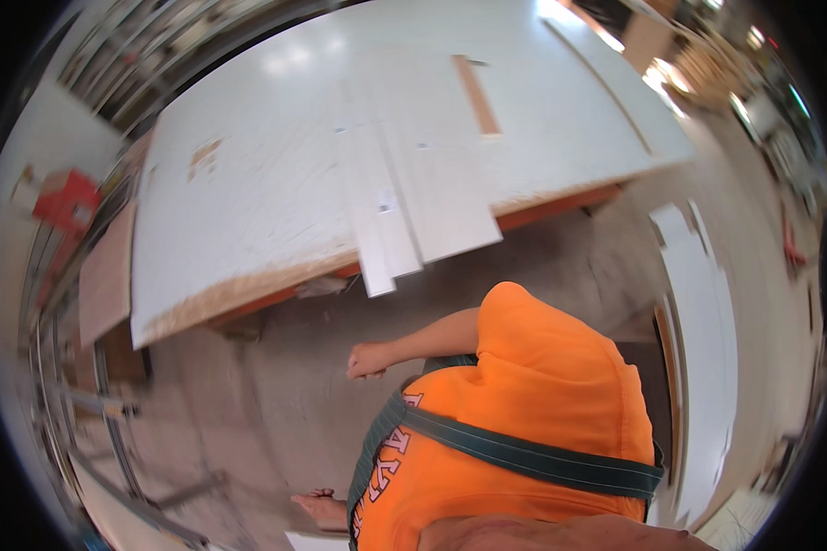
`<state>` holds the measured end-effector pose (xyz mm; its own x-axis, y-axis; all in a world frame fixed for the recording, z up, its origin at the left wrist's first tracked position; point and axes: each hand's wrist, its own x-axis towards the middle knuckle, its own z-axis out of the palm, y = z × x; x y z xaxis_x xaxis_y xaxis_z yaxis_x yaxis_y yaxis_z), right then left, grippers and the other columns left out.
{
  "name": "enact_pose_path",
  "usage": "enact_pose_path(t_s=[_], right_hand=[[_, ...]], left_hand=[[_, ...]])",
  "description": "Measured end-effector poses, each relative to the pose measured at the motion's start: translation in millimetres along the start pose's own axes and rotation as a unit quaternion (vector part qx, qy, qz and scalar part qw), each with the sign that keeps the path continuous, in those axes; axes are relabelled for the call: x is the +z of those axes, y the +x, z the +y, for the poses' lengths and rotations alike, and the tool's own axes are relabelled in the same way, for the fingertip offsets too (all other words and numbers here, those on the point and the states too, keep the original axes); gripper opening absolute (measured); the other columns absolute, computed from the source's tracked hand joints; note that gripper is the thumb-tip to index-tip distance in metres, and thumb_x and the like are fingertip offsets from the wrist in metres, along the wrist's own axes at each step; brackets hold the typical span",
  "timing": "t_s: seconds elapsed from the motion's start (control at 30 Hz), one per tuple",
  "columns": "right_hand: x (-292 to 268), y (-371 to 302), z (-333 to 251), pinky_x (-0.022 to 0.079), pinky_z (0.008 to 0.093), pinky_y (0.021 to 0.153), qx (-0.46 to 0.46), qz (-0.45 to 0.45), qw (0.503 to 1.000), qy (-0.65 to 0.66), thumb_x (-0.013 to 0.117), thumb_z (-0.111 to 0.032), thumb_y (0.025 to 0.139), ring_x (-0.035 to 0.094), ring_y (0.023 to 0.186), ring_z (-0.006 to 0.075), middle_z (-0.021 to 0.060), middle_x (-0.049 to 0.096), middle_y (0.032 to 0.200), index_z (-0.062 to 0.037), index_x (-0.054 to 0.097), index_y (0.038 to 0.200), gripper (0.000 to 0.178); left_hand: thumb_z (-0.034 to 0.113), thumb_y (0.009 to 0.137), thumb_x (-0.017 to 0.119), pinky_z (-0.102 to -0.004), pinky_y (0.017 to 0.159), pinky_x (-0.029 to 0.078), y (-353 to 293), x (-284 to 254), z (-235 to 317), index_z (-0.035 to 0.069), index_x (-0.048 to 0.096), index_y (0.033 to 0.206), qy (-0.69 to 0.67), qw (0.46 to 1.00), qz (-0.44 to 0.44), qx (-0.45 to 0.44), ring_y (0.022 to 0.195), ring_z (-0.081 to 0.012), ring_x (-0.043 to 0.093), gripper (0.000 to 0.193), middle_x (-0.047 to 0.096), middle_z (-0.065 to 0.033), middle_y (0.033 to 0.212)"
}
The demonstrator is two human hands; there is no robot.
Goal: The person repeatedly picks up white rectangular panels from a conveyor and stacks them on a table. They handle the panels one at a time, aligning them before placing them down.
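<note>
My right hand [368,360] hangs in front of the table, its fingers curled into a loose fist with nothing visible in it. Lower in the picture, my left hand [320,505] is partly hidden by my body; its fingers are apart and hold nothing. Both hands are over the floor, touching nothing. Nearest to my right hand are a narrow white board [374,216] and a wider white board [441,184], lying side by side with their ends past the table edge. A brown wooden strip [476,96] lies farther back on the large white table [257,156].
Long white panels [703,340] stand at the right. A metal rack frame [119,450] is at the lower left, and a brown panel [107,275] leans by the table's left end. Beyond it is a red box [69,200]. The table's front edge is worn.
</note>
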<state>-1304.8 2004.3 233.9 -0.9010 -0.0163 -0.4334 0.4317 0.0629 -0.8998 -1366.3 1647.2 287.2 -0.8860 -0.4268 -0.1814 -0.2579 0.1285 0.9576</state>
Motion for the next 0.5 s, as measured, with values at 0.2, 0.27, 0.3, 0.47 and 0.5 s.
enact_pose_path(t_s=[0.2, 0.27, 0.3, 0.47, 0.5], right_hand=[[-9.6, -113.3, 7.3, 0.049, 0.0292, 0.048, 0.026, 0.207, 0.978, 0.027, 0.063, -0.027, 0.081, 0.06, 0.052, 0.0152, 0.0063, 0.061, 0.066, -0.0034, 0.066, 0.08, 0.024], [-4.4, -154.1, 14.3, 0.05, 0.0294, 0.051, 0.025, 0.289, 0.954, 0.074, 0.065, -0.028, 0.08, 0.062, 0.054, 0.0155, 0.0069, 0.062, 0.065, -0.0019, 0.066, 0.08, 0.026], [4.5, -169.8, 16.2, 0.051, 0.0295, 0.053, 0.022, 0.315, 0.943, 0.108, 0.066, -0.028, 0.079, 0.063, 0.056, 0.0156, 0.0072, 0.062, 0.065, -0.0011, 0.066, 0.081, 0.027], [6.0, -232.9, 37.5, 0.052, 0.035, 0.066, 0.066, 0.495, 0.86, 0.1, 0.063, -0.028, 0.081, 0.066, 0.069, 0.0246, 0.014, 0.067, 0.08, -0.0026, 0.067, 0.086, 0.027], [-4.2, -239.8, 40.4, 0.052, 0.0365, 0.069, 0.075, 0.535, 0.838, 0.08, 0.062, -0.027, 0.081, 0.066, 0.071, 0.0278, 0.016, 0.067, 0.082, -0.003, 0.067, 0.086, 0.025]], left_hand=[[0.033, 0.098, 0.048, -0.0286, 0.052, 0.04, 30.2, 115.0, 4.0, 0.003, 0.047, 0.075, 0.062, 0.941, -0.331, 0.012, 0.055, -0.0159, 0.045, 0.038, 0.047, -0.0065, 0.066], [0.026, 0.094, 0.049, -0.028, 0.052, 0.042, 24.8, 148.7, -3.4, 0.001, 0.051, 0.079, 0.068, 0.916, -0.395, 0.019, 0.055, -0.016, 0.049, 0.029, 0.052, -0.0073, 0.069], [0.024, 0.092, 0.05, -0.0275, 0.052, 0.042, 21.3, 167.3, -4.7, 0.001, 0.054, 0.082, 0.119, 0.889, -0.431, 0.095, 0.056, -0.016, 0.05, 0.025, 0.052, -0.0076, 0.07], [0.021, 0.089, 0.06, -0.0251, 0.053, 0.044, -16.1, 229.6, 5.2, 0.004, 0.059, 0.097, 0.091, 0.846, -0.507, 0.136, 0.059, -0.0117, 0.053, 0.019, 0.055, -0.0041, 0.075], [0.02, 0.089, 0.064, -0.0237, 0.054, 0.043, -26.0, 242.7, 13.6, 0.004, 0.058, 0.099, 0.082, 0.829, -0.531, 0.156, 0.061, -0.0094, 0.053, 0.02, 0.056, -0.0025, 0.078]])
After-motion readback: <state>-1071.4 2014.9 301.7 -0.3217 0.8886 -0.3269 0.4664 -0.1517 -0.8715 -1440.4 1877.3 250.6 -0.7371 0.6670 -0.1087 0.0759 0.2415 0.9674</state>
